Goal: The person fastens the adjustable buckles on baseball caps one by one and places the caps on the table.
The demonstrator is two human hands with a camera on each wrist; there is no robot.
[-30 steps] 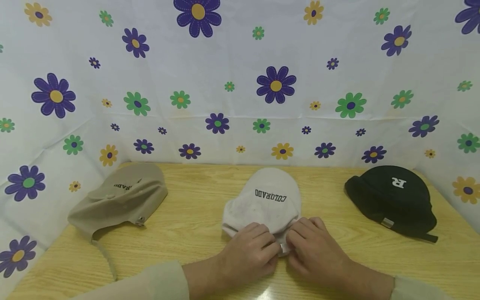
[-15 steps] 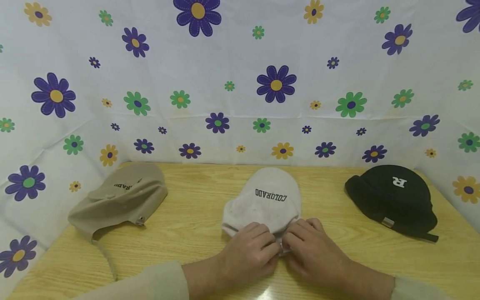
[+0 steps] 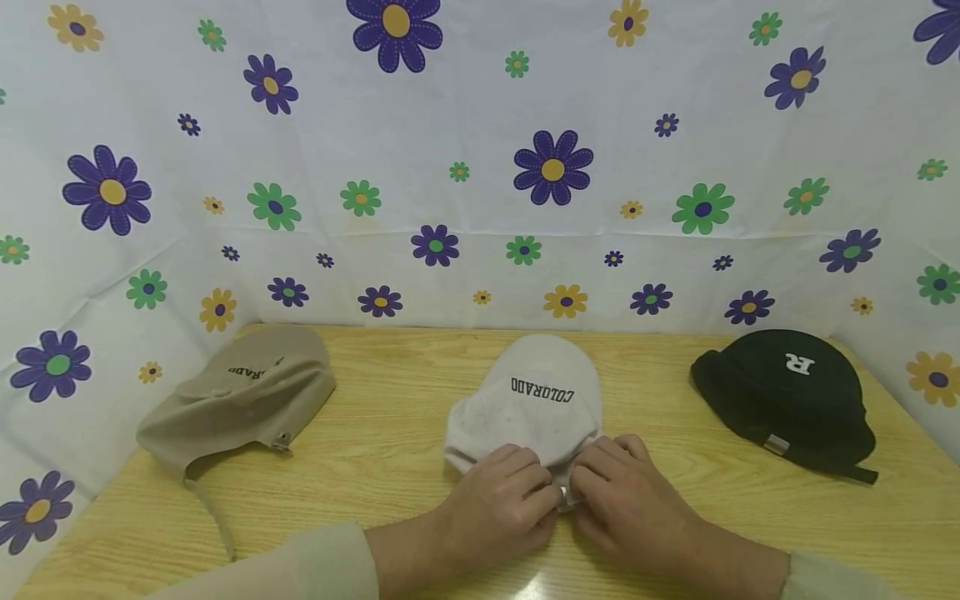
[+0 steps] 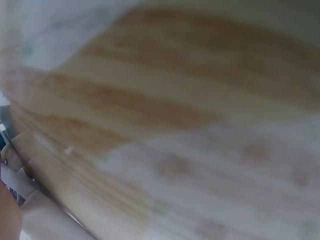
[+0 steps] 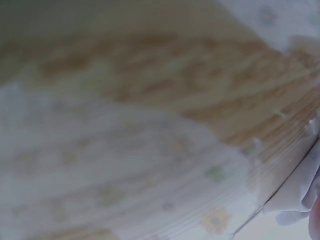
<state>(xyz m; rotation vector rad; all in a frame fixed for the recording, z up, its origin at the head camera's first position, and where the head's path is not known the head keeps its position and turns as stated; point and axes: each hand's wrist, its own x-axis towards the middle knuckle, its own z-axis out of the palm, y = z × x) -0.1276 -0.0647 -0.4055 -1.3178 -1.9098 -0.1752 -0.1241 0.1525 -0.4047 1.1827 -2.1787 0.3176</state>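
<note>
A white cap point(image 3: 536, 408) with dark "COLORADO" lettering, upside down in the head view, lies mid-table with its strap edge toward me. My left hand point(image 3: 498, 504) grips the near edge of this cap with curled fingers. Close beside it on the right, my right hand point(image 3: 633, 504) pinches the cap's strap end. Between the two hands a small silvery buckle point(image 3: 565, 497) shows in part. The fingertips and most of the strap are hidden behind the knuckles. Both wrist views are blurred and catch only a sliver of hand at the edge.
On the wooden table point(image 3: 375, 392), a khaki cap point(image 3: 247, 400) with its strap hanging loose lies at the left. At the right sits a black cap point(image 3: 780, 400) with a white letter R. A flower-print cloth point(image 3: 465, 117) walls the back and sides.
My right hand shifted slightly left toward the buckle, then a little back to the right. The left hand and all three caps stay in place.
</note>
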